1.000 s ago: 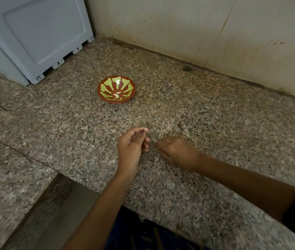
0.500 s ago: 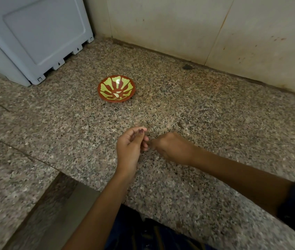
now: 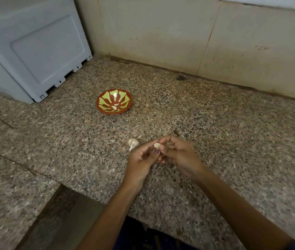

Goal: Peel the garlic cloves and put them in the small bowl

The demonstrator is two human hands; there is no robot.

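The granite counter (image 3: 215, 132) fills the view, a grey appliance (image 3: 31, 51) standing in the far-left corner against the tiled wall (image 3: 161, 33). Out beyond the hands sits the bowl (image 3: 114, 101), red and green, and it looks like a couple of peeled cloves (image 3: 114, 107) lie in its bottom already.

Now the hands. A second ago they were low on the counter, apart, nothing white visible between them. They have since come together and lifted a little. The left hand (image 3: 139, 159) pinches a clove (image 3: 157, 145) between thumb and fingertips, held up just off the stone. The right hand (image 3: 177, 154) closes in on the same clove from the other side, fingers curled, its tips at the skin; how firmly it grips, I cannot tell.

And look left of the hands: a garlic piece (image 3: 133, 143), unpeeled with its tail, now lies in the open on the counter, where the left hand covered that spot before.

So peeling of this clove is under way, I judge, with at least one more waiting, and the bowl well apart.
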